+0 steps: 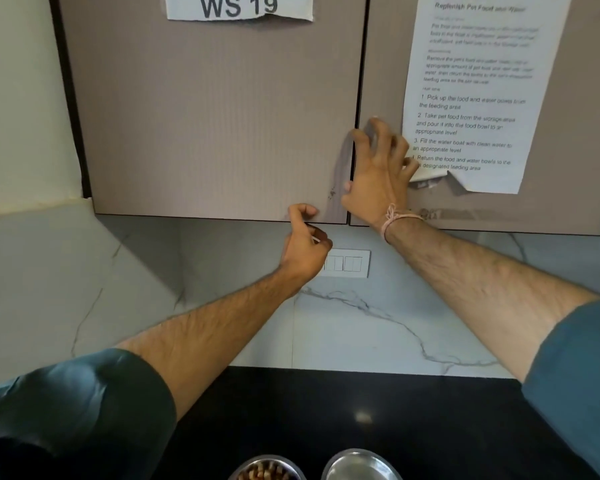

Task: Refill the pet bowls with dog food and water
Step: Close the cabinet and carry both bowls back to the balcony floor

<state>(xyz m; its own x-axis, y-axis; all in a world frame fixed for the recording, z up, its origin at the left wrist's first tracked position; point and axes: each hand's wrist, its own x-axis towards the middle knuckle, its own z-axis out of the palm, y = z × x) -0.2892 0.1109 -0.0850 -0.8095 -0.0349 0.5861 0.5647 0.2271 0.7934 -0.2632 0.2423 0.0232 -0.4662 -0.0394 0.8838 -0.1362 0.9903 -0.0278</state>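
Two bare arms in rolled-up teal sleeves reach up from the bottom corners of the frame toward two closed grey cabinet doors that fill the upper half. The right hand (pixel 378 171), with a pale thread band at its wrist, is spread wide open near the centre right, its fingers (pixel 371 131) splayed over the dark seam where the left door (pixel 205 116) meets the right door (pixel 378 64); it grasps nothing that can be made out. The left hand (pixel 305 244), just below the centre of the frame, is loosely curled at the bottom edge of the left door, thumb and forefinger close together; whether it pinches the edge cannot be told.

Two sheets of paper hang on the doors: one reading "WS 19" (pixel 239 6) at top centre, and a printed instruction sheet (pixel 475 91) at upper right, torn at its lower edge.

One white switch plate (pixel 350 263) sits on the marbled wall, partly behind the left hand. At the bottom centre, on the black counter (pixel 395 403), two steel bowls stand side by side, both cut off by the frame's edge: the left bowl (pixel 267 469) holds brown kibble, the right bowl (pixel 361 465) shows bare shiny metal.
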